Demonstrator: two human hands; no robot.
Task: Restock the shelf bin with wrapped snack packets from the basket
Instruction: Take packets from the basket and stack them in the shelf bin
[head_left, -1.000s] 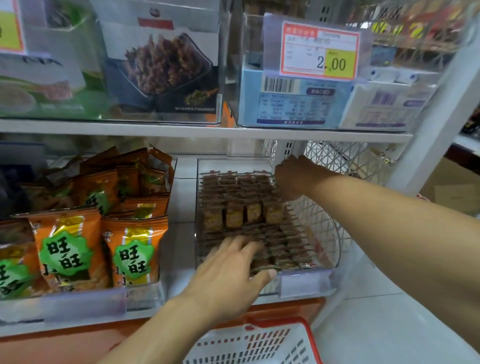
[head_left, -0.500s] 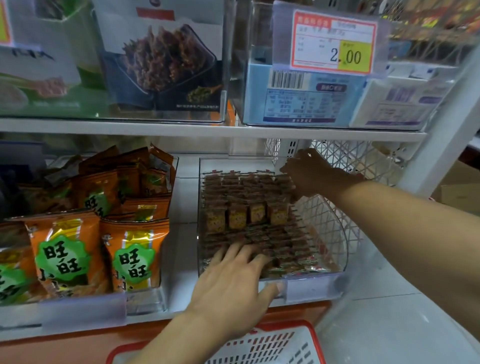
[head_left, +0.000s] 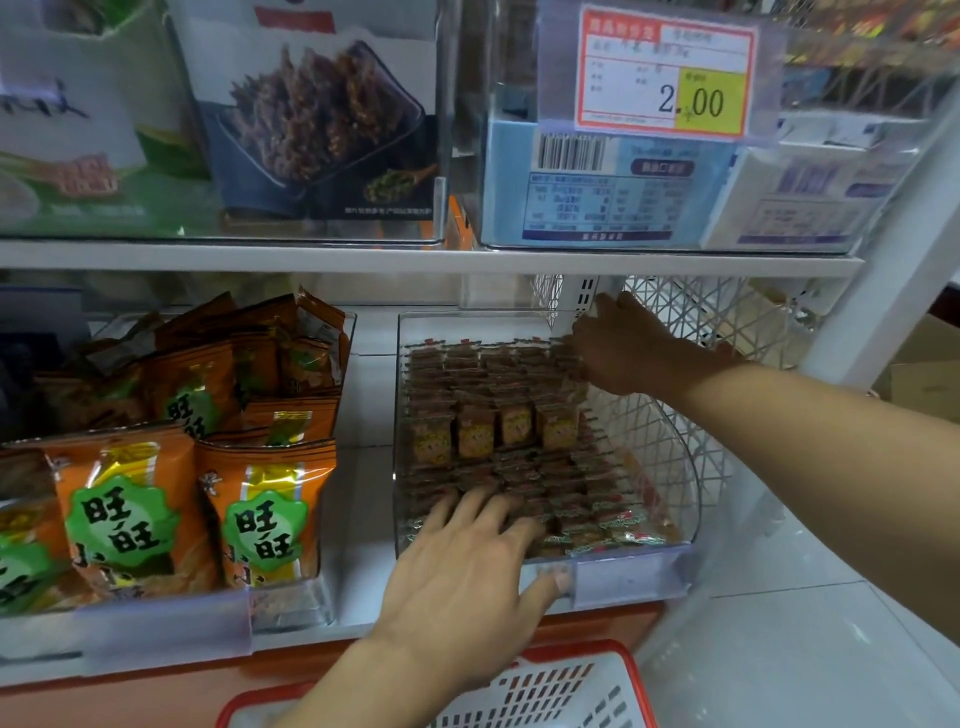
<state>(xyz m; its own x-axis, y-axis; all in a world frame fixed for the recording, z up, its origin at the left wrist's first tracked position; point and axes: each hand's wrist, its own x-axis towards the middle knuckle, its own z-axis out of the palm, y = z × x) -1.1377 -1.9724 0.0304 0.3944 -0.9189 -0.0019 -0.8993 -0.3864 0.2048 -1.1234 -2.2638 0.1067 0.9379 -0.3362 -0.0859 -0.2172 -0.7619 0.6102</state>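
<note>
Shop shelving, two white tiers, with a white lattice panel (head_left: 670, 447) closing the right side of the lower tier.

Item 1. Clear shelf bin (head_left: 623, 569), lower tier, right of centre. Long axis ran front to back, away from the person. Contents: wrapped snack packets (head_left: 498, 431), small and brownish, laid in close rows, one row standing upright across the middle. Print on them too small to read.

Item 2. Left hand (head_left: 467, 587), spread flat with fingers extended, pressed on the front rows of packets, thumb on the bin's front lip. Gripped nothing.

Item 3. Right hand (head_left: 623, 353), reaching in from the right to the bin's far right corner, fingers curled down on the rear row of packets. Whether it pinched a packet could not be told.

Item 4. Basket (head_left: 545, 691), red rim, white mesh, at the bottom edge directly below the bin and under the left forearm. Contents not in view. Judged: the next packets lay below and behind both hands, and the left hand was the nearer.

Item 5. Orange bags (head_left: 130, 514), neighbouring bin to the left, green badge reading "旺旺".

Item 6. Price tag (head_left: 667, 73), upper tier, red border, yellow panel, reading "2.00"; other print illegible. Behind it a blue box (head_left: 597, 197) bearing a barcode.
</note>
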